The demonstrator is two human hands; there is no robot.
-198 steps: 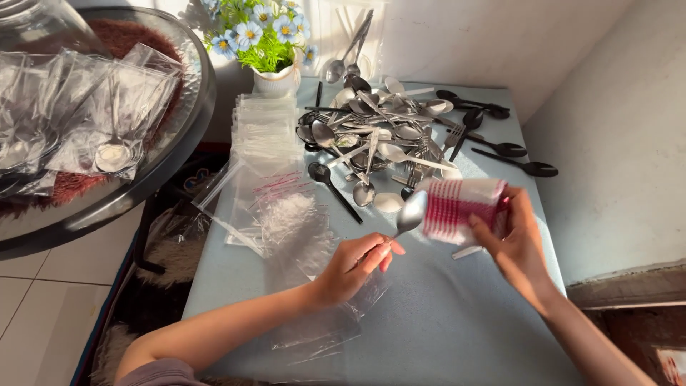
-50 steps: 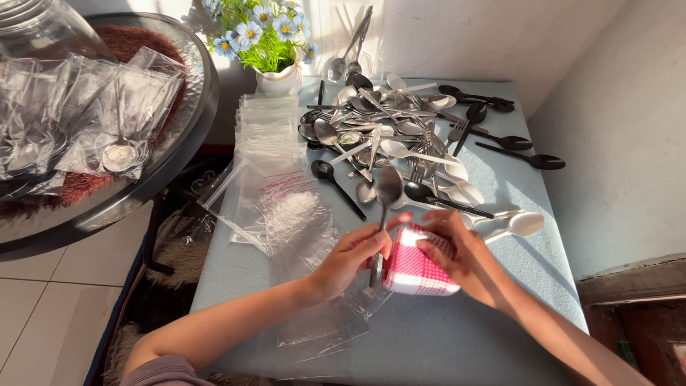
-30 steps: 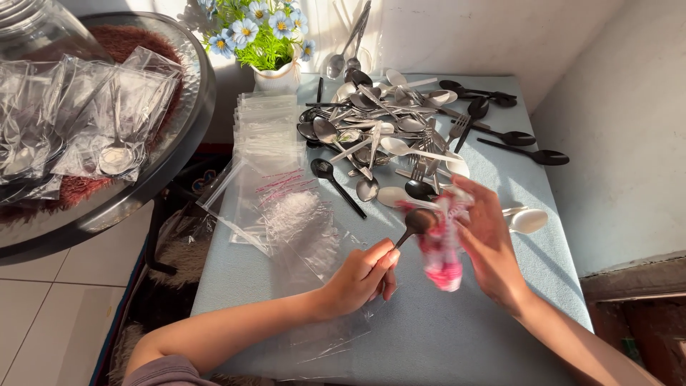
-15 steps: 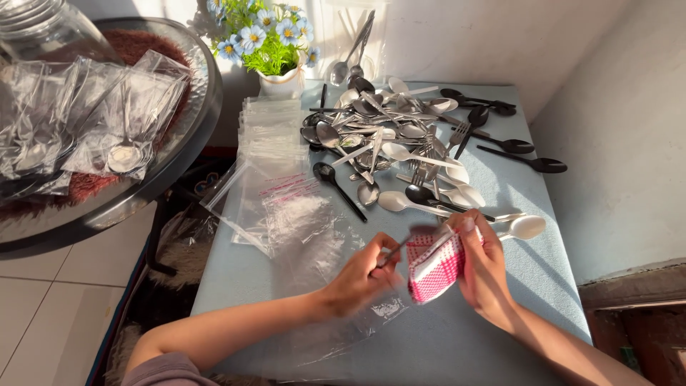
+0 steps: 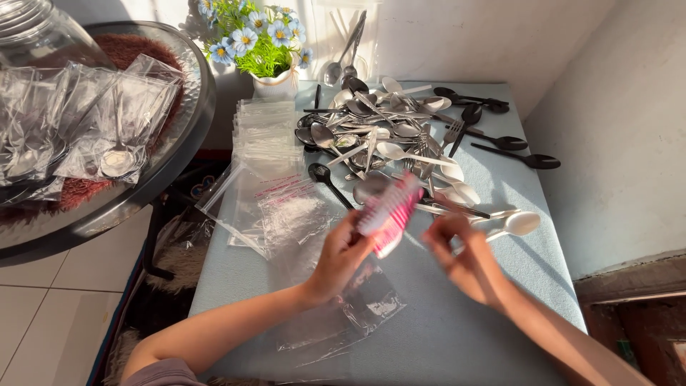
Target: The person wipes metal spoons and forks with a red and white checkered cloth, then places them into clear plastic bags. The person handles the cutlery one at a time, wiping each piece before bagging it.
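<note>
Gripping a pink-and-white napkin [image 5: 391,211] with a spoon [image 5: 371,187] wrapped in it, left hand [image 5: 341,256] closed around the lower end, bundle tilting up toward the far right. Hovering just right of the bundle, right hand [image 5: 468,261] blurred, fingers loosely curled; cannot tell whether pinching anything. Holding the bundle above the blue table [image 5: 457,336], near its middle. Lying under the left hand, a clear plastic bag [image 5: 343,314]. Resting to the left, a stack of clear bags [image 5: 268,164]. Piling up at the far side, a heap of spoons and forks [image 5: 386,129]. Lying just right of the right hand, a white spoon [image 5: 518,224]. Standing at the far left corner, a flower pot [image 5: 271,78].
</note>
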